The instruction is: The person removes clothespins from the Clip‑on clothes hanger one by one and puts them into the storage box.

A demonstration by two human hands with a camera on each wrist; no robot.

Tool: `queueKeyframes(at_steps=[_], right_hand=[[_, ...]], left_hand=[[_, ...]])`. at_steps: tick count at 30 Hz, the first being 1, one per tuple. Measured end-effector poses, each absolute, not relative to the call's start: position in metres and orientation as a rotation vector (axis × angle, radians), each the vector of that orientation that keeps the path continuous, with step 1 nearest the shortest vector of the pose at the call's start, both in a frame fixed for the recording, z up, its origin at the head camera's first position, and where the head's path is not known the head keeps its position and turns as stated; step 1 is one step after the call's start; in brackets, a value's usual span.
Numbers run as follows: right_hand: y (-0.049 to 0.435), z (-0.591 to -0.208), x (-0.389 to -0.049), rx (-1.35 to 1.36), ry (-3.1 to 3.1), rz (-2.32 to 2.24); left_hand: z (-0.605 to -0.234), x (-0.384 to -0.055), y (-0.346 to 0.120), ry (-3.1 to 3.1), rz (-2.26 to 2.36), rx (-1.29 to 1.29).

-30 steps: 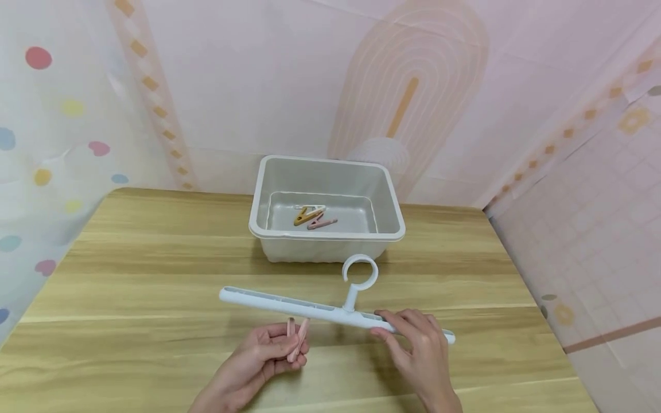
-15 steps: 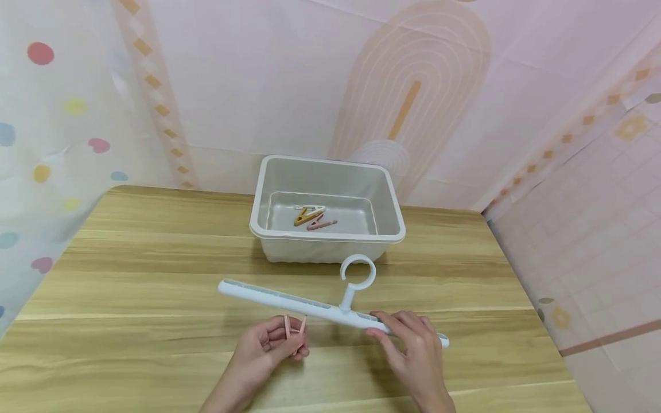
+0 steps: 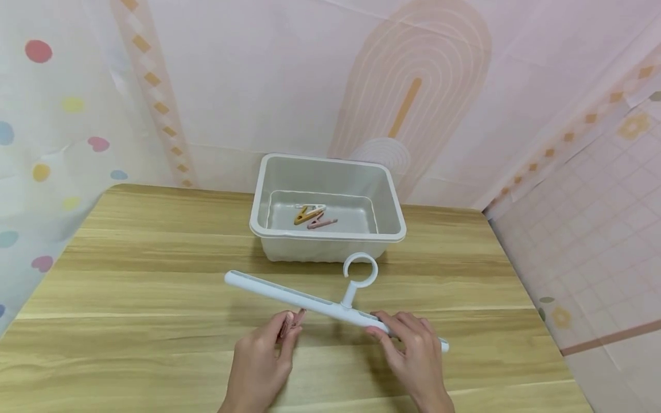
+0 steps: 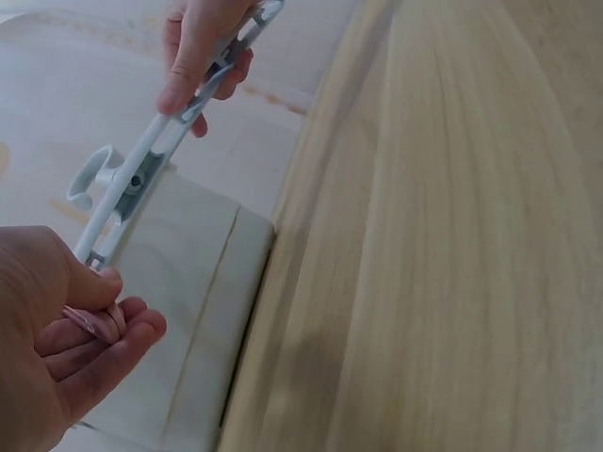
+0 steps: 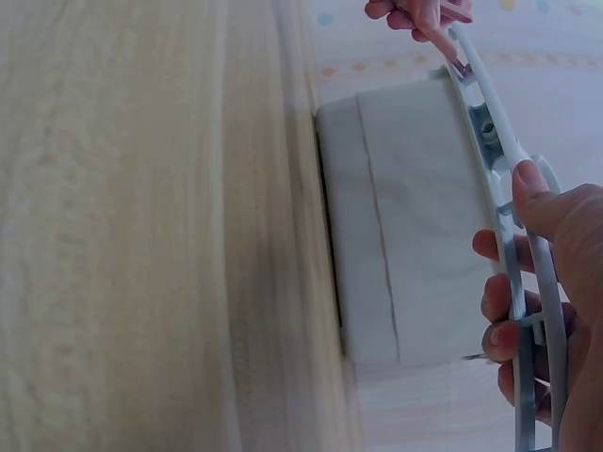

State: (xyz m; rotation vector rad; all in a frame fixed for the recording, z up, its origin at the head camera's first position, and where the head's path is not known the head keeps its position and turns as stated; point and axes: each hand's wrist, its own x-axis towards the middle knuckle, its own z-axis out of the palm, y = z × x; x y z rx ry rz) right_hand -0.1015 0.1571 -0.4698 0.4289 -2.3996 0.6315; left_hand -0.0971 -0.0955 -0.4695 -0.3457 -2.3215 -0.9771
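A pale blue clothes hanger [image 3: 289,294] with a ring-shaped hook is held up above the table, slanting down toward the right. My right hand [image 3: 417,351] grips its right arm, thumb on the near side and fingers around the far side. To the left, my left hand [image 3: 260,360] pinches a pink clothespin [image 3: 286,326] between thumb and fingers. The clothespin's tip is right at the lower edge of the hanger in the head view. Seen from the right wrist, one pink leg [image 5: 443,42] of the clothespin overlaps the hollow underside of the hanger. Fingers partly hide the clothespin.
Behind the hanger stands a grey plastic bin [image 3: 330,248]. Inside it lie a white clothespin [image 3: 316,209], a mustard clothespin [image 3: 304,216] and a pink clothespin [image 3: 322,223]. The wood-grain table [image 3: 129,298] reaches back to a patterned cloth backdrop [image 3: 258,74].
My left hand has turned over, back now facing up, and brought the clothespin up to the hanger. The clothespin's legs spread, then swung toward it. The hanger's left end has risen; my right hand keeps its grip.
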Motion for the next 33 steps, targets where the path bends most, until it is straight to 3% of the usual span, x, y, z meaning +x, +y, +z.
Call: queueKeyframes(at_steps=[22,33], right_hand=[[0.157,-0.479,-0.096,0.381,-2.374,0.576],[0.161,-0.481,-0.095,0.357,-2.342,0.609]], left_hand=[[-0.470,-0.101,-0.082,-2.226,-0.562,-0.395],[-0.467,-0.096,-0.076,-2.337,-1.023,-0.299]])
